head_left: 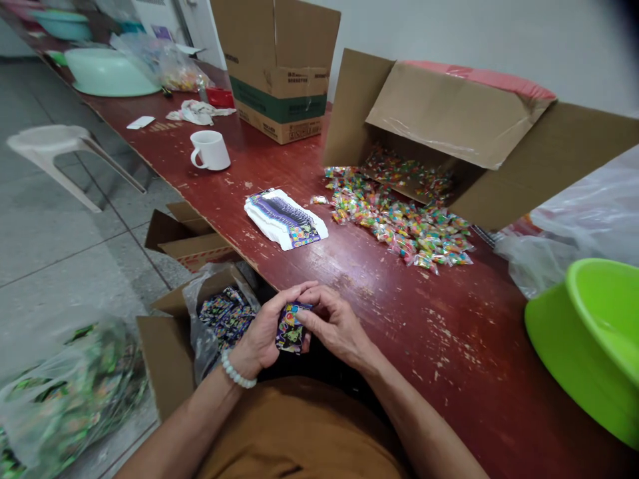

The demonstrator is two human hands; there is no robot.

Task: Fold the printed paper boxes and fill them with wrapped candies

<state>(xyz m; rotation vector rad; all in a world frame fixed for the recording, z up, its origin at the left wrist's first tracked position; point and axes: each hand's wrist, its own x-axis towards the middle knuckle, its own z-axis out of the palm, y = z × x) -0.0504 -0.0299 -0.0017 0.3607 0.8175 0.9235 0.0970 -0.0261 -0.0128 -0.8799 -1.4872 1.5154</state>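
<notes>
Both hands work just off the near edge of the red table, over the person's lap. The left hand, with a white bead bracelet on its wrist, and the right hand hold one small printed packet. The fingers of both hands are curled closed, gripping it from either side, and they hide most of its print. Beside that edge, to the left, an open box on the floor is lined with a plastic bag and holds many dark packets, too many to count. A second, bulging bag lies blurred on the floor further left, cut off by the frame. On the table ahead of the hands lie one white-wrapped stack of printed cards and a heap of tiny colourful packets spilling from a carton on its side. Chipped red paint runs between the hands and the heap, and on to one lime basin, which the frame cuts off at the right. Further along the table are one upright carton, one white mug and two more basins, and the far end is hard to make out.
</notes>
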